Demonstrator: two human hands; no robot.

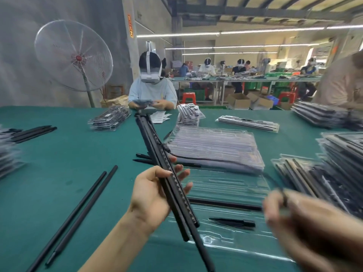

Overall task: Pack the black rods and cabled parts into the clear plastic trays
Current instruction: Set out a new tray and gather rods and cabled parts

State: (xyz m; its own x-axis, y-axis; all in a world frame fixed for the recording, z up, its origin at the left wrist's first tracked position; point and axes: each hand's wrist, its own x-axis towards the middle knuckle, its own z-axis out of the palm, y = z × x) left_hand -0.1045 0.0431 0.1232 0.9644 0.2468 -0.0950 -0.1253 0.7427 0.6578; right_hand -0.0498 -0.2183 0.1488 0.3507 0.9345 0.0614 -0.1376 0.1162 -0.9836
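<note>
- Green cloth (pixel 68 154) covers the table; a tray (pixel 225 228) lies on it, just in front of a tray stack (pixel 216 148).
- Above the tray's left edge, a rod bundle (pixel 169 173) is gripped by the left hand (pixel 151 195), fingers curled round it.
- A cable (pixel 206 159) runs from the bundle over the stack.
- Right of the tray, a thin black piece is pinched by the blurred right hand (pixel 294 213).
- Inside the tray lie one rod (pixel 225 204) and a small black part (pixel 233 222).

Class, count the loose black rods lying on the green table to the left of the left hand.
2. Both rods lie side by side on the table, running diagonally: one on the left, the other just right of it. More rods lie farther back left, not counted.
</note>
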